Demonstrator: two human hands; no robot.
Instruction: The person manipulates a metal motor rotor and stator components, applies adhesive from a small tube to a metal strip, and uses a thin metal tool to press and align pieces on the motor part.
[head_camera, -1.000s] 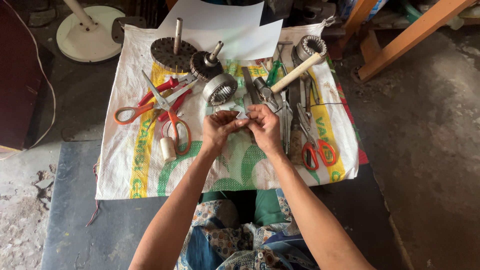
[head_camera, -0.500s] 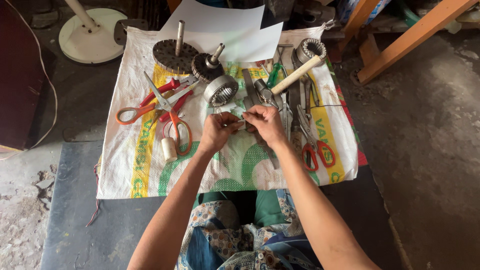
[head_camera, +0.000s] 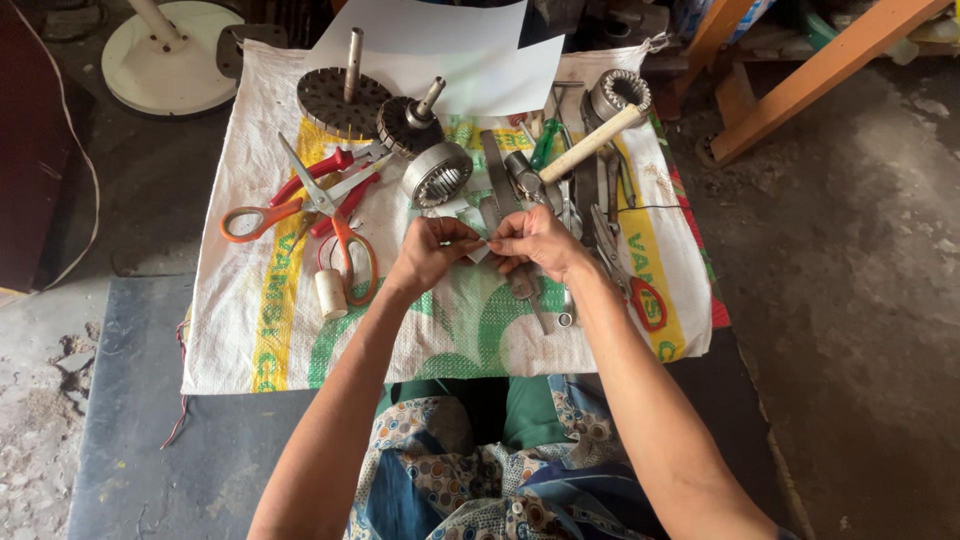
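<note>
Orange scissors (head_camera: 330, 225), wooden-handled hammer (head_camera: 585, 148)

A small white strip of paper (head_camera: 478, 250), slightly creased, is pinched at each end between both hands' fingers, held level just above the woven sack.

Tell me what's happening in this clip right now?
A seated person pinches a small pale strip between the left hand and right hand, above a woven sack spread as a work mat. On the sack lie orange-handled scissors, red-handled pliers, a wooden-handled hammer, a metal ring-shaped motor part and a white spool.
</note>
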